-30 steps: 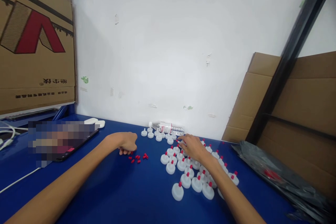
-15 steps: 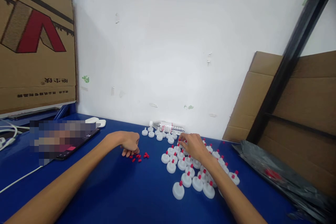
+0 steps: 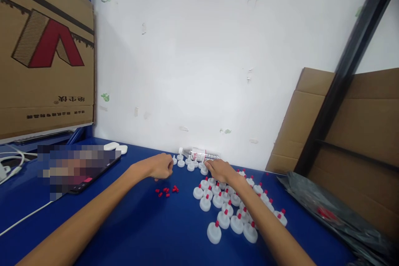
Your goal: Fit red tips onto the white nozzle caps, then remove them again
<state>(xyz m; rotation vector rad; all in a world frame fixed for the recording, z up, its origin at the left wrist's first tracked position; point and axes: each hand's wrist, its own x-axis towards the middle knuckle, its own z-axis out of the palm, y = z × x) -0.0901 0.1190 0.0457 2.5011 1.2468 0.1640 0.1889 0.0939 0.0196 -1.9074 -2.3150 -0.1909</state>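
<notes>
My left hand (image 3: 161,167) is closed just above the table, its fingers curled; what they hold, if anything, is hidden. Below it lie several small red tips (image 3: 167,190) in a loose cluster. At the back, my right hand (image 3: 220,171) reaches to a white nozzle cap (image 3: 204,170), fingers pinched at its spout. Other white nozzle caps (image 3: 190,166) without red tips stand in a group left of that hand. Under and around my right forearm, many white caps with red tips (image 3: 214,232) stand on the blue table (image 3: 140,232).
A clear plastic bottle (image 3: 199,154) lies against the wall. On the left are a tablet (image 3: 93,174), a white case (image 3: 122,149), cables (image 3: 18,162) and a large cardboard box (image 3: 46,83). A grey plastic bag (image 3: 330,208) and flattened cardboard (image 3: 301,120) are on the right.
My left hand has risen from the red tips, moving slightly right and away from me. My right hand has moved left from the red-tipped caps to the caps without tips.
</notes>
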